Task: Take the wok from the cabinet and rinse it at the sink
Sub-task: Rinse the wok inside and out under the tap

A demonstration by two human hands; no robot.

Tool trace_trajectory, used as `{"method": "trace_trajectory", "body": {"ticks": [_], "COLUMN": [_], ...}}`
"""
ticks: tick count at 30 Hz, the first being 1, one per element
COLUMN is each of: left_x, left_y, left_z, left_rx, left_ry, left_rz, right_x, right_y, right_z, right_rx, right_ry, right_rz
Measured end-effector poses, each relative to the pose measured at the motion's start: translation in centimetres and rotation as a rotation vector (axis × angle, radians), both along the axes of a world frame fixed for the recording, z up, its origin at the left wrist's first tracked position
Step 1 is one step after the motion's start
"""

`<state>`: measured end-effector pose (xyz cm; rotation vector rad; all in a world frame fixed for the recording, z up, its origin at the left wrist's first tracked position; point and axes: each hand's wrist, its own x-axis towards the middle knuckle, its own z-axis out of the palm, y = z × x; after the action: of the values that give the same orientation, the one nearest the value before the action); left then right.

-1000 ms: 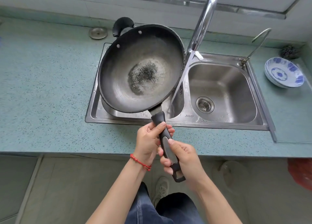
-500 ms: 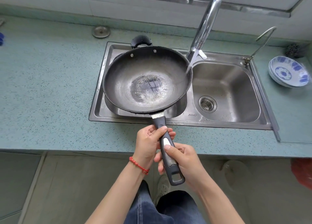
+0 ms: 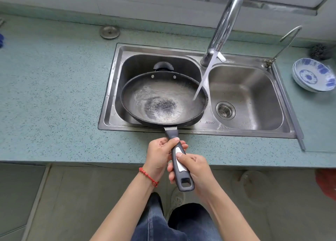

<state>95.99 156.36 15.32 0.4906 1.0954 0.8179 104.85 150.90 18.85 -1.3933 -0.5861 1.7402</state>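
A dark round wok [image 3: 163, 99] sits nearly level in the left basin of the steel double sink [image 3: 109, 88]. Its long black handle [image 3: 179, 160] points toward me over the counter edge. My left hand [image 3: 159, 156] grips the upper part of the handle and my right hand [image 3: 192, 168] grips the lower part. Water streams from the tall chrome faucet [image 3: 225, 24] and lands on the wok's right inner wall, pooling over the worn patch at its bottom. A small black helper handle shows at the wok's far rim.
A blue-and-white bowl [image 3: 312, 77] rests on the speckled green counter [image 3: 54, 95] right of the sink, with a dark scrubber [image 3: 320, 51] behind it. A thin second tap [image 3: 285, 42] stands at the right basin's corner. A round metal cap [image 3: 109, 32] lies behind the left basin.
The wok has dropped from a steep tilt toward me to nearly flat, lower in the left basin. Water now lands inside it and spreads across the bottom. Both hands keep their grip.
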Motion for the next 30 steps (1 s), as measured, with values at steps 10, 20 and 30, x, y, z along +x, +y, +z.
{"method": "trace_trajectory", "body": {"ticks": [10, 20, 30], "left_x": [-0.2, -1.0, -1.6], "left_y": [2.4, 4.5, 5.5], "left_z": [-1.4, -2.0, -3.3], "left_rx": [-0.041, -0.1, -0.082], "left_ry": [-0.001, 0.028, 0.094], "left_rz": [-0.062, -0.116, -0.182], "right_x": [-0.6, -0.7, -0.4], "right_y": [2.3, 5.0, 6.2], "right_z": [-0.5, -0.2, -1.1], "right_rx": [-0.059, -0.086, -0.104], "right_ry": [0.017, -0.063, -0.238], "right_rz": [-0.044, -0.008, 0.045]}}
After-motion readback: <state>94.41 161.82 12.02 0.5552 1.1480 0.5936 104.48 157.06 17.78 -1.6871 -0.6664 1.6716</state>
